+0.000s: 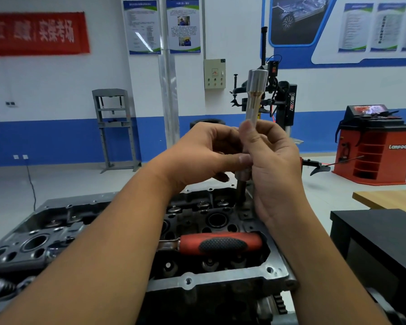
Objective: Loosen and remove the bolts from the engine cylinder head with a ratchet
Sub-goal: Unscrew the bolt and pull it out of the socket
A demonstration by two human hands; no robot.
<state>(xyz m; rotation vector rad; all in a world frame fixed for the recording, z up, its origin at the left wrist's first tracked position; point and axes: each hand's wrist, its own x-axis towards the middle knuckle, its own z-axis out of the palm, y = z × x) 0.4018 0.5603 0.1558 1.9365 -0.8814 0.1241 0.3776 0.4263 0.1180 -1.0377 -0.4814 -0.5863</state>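
A long shiny socket extension (250,127) is held upright by both hands over the cylinder head (197,231). The left hand (204,153) and right hand (274,160) are curled around it. It looks hard, stiff and slippery. The red-handled ratchet (220,243) is left lying on the head.

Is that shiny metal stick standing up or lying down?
Standing up. The extension bar rises from the cylinder head, pinched by both hands' fingers.
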